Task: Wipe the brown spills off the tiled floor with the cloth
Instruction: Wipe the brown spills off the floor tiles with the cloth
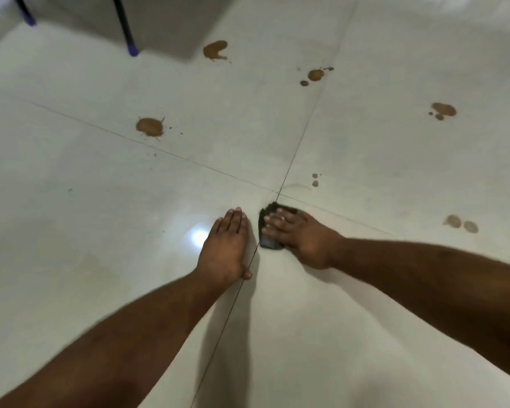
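A small dark cloth (265, 241) lies on the white tiled floor (100, 201) just below where the tile joints cross. My right hand (298, 235) presses flat on top of it, covering most of it. My left hand (226, 247) rests flat on the bare tile just to its left, fingers together, holding nothing. Brown spills dot the floor beyond: one puddle (149, 126) at the left, one (215, 50) farther back, one (315, 75) at the back right, one (443, 110) at the far right. Small drops (315, 180) lie close above the cloth. Two faint smears (460, 223) lie at the right.
Two dark furniture legs with purple feet (132, 50) (30, 20) stand at the back left, beside a grey shadowed area. A bright light reflection (199, 238) shines on the tile next to my left hand.
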